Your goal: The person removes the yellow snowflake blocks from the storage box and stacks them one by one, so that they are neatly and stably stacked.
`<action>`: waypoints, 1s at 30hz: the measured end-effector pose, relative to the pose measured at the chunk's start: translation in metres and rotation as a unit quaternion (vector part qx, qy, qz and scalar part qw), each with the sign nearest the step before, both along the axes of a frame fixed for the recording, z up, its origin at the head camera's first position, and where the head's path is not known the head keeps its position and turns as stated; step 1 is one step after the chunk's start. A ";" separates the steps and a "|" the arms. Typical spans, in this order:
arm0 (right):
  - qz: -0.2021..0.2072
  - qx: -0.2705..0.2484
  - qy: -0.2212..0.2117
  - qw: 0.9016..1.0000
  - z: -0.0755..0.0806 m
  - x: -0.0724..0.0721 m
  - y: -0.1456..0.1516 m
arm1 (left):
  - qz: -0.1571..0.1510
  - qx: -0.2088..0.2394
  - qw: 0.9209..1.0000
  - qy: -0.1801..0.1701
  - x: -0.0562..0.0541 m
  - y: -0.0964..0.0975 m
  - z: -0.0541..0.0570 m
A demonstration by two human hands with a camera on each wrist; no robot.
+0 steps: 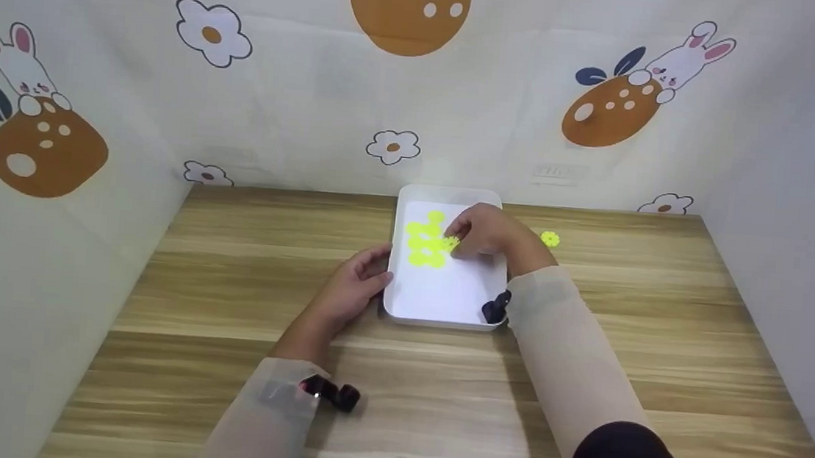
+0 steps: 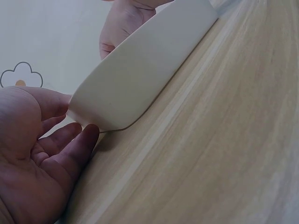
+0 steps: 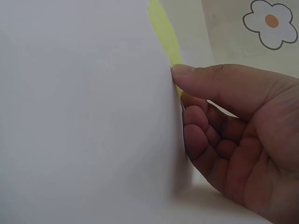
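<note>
A white rectangular tray (image 1: 446, 291) lies on the wooden table and holds a cluster of several bright yellow flower-shaped discs (image 1: 423, 245). My right hand (image 1: 485, 232) reaches into it from the right and pinches a yellow flower-shaped disc (image 1: 451, 244) between thumb and fingers, at the cluster's right edge. In the right wrist view yellow shows as a thin strip (image 3: 163, 32) running up from the thumb. My left hand (image 1: 355, 283) touches the outside of the tray's left wall; the left wrist view shows its fingertips (image 2: 91, 133) right at the wall's lower edge.
Another yellow flower-shaped disc (image 1: 550, 239) lies on the table (image 1: 224, 301) right of the tray, by the right forearm. A patterned cloth wall (image 1: 300, 101) rises close behind the tray and on both sides. Each wrist carries a small black camera (image 1: 495, 309).
</note>
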State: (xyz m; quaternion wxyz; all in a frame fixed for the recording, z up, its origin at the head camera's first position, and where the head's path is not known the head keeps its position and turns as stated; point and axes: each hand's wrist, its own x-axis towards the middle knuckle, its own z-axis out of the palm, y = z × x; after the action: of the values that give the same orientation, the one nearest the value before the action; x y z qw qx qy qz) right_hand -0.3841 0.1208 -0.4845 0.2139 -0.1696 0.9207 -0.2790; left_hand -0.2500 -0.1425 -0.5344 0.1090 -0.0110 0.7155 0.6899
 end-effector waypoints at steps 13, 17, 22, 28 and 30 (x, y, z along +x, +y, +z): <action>-0.085 -0.097 -0.029 0.991 0.011 0.000 0.001 | 0.013 -0.023 0.999 -0.018 0.000 0.002 0.000; -0.083 -0.140 -0.001 0.987 0.020 0.003 0.006 | 0.014 -0.026 0.999 -0.013 0.000 0.001 -0.001; -0.070 -0.169 0.027 0.983 0.035 0.008 0.019 | 0.005 -0.007 1.000 -0.004 0.002 0.000 -0.001; -0.095 -0.175 0.046 0.979 0.037 0.013 0.045 | 0.004 -0.011 1.000 0.004 0.001 -0.001 0.000; -0.112 -0.176 0.057 0.976 0.034 0.016 0.056 | 0.006 -0.013 1.000 0.000 0.001 -0.001 0.000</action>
State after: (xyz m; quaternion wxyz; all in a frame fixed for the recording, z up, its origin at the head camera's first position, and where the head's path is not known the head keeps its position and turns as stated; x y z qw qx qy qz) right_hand -0.3684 0.1767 -0.4503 0.0954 -0.1159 0.8809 -0.4489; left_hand -0.2487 -0.1432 -0.5340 0.1046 -0.0169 0.7245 0.6810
